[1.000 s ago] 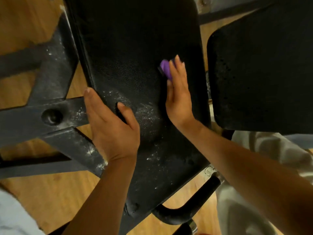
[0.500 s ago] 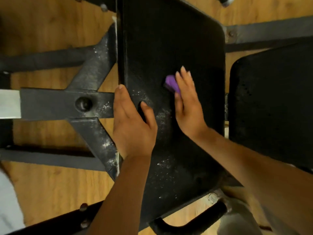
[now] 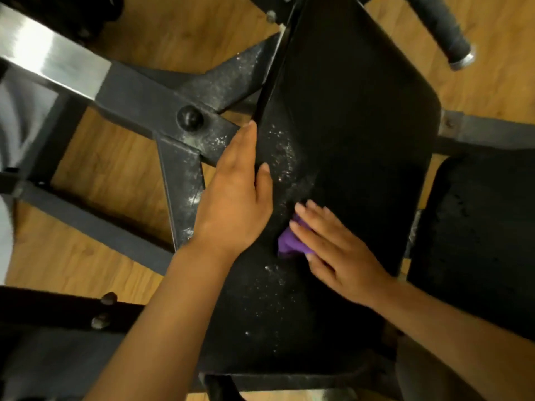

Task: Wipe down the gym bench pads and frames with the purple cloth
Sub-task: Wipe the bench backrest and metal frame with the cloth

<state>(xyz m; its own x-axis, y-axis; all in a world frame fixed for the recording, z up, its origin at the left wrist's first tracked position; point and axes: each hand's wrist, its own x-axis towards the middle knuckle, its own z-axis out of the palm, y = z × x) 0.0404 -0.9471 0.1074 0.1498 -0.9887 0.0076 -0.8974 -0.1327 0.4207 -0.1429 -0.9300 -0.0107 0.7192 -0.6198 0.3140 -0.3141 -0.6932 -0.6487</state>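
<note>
Black bench pad [image 3: 356,117], purple cloth [image 3: 289,244] on it, white specks

The bench pad [image 3: 356,117] runs up the middle of the view, over the floor [image 3: 121,175]. The frame [image 3: 162,99] lies to its left, its bars meeting at a knob [image 3: 189,118] just beside the pad's left edge. The left hand [image 3: 234,195] rests on that left edge, thumb on the pad's top, fingers [image 3: 246,137] along its side. The right hand [image 3: 338,253] lies flat on the pad just right of the left hand, with the cloth [image 3: 289,241] under its fingers, between the two hands. A second pad [image 3: 480,241] sits to the right, close beside the first. A handle [image 3: 445,30] lies at the far right, beyond the pad.
</note>
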